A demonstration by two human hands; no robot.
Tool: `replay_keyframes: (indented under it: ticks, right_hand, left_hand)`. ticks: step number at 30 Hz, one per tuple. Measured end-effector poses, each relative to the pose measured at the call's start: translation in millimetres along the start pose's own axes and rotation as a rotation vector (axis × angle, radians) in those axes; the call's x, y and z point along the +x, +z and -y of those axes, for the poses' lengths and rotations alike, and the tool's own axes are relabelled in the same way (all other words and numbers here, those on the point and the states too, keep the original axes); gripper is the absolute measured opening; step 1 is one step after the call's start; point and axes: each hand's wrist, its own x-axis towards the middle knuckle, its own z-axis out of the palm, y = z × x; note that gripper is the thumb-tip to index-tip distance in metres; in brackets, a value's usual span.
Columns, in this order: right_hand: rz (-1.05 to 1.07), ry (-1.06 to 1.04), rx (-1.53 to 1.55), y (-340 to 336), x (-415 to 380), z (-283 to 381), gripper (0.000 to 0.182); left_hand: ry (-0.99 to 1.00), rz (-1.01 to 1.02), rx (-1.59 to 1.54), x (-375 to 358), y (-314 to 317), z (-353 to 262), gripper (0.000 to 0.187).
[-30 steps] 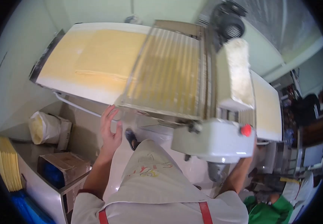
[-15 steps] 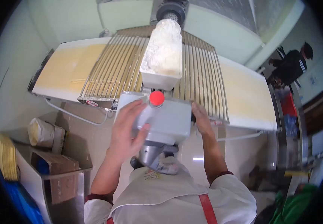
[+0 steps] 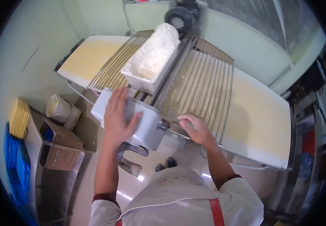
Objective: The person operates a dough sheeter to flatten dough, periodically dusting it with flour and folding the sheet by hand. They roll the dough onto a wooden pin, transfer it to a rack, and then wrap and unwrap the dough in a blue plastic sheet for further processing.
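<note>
— Both hands are on the dough sheeter; where exactly?
— Left hand (image 3: pixel 119 118) lies flat, fingers spread, on the white control housing (image 3: pixel 127 120) at the machine's front. Right hand (image 3: pixel 193 127) is curled, fingertips pinching the near edge of the wire guard (image 3: pixel 196 86).
— Which step, you reckon?
— Operating the controls, I'd judge; next calls for a steady grip on that guard.
— And around it?
— Flour tray (image 3: pixel 151 60) sits on top, pale dough sheet (image 3: pixel 89 56) on the left belt. Boxes (image 3: pixel 59 139) on a steel shelf, glossy floor below.
</note>
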Motion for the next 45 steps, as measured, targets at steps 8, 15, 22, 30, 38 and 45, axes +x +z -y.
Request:
replay_keyframes:
  ticks: [8, 15, 22, 30, 38, 45]
  right_hand:
    - [-0.476, 0.506, -0.141, -103.8, -209.2, -71.9, 0.017]
    - [-0.587, 0.716, -0.266, -189.2, -285.5, -118.7, 0.019]
    - [-0.548, 0.717, -0.290, -293.4, -288.8, -180.1, 0.020]
    - [-0.632, 0.760, -0.280, -390.6, -341.9, -244.1, 0.021]
    - [-0.842, 0.802, -0.274, -414.2, -416.4, -262.0, 0.026]
    - [-1.068, 0.808, -0.263, -402.3, -458.0, -271.1, 0.035]
  left_hand:
    - [0.005, -0.059, 0.022, -4.0, 13.7, -2.5, 0.063]
    - [-0.131, -0.070, 0.076, -5.1, 28.3, -17.1, 0.061]
    - [-0.203, -0.119, 0.220, -11.2, 48.3, -33.5, 0.059]
    - [-0.304, -0.171, 0.432, -8.1, 57.9, -43.2, 0.054]
    - [-0.307, -0.212, 0.471, -7.8, 57.9, -48.9, 0.047]
    - [-0.229, -0.265, 0.553, -17.6, 54.1, -11.2, 0.042]
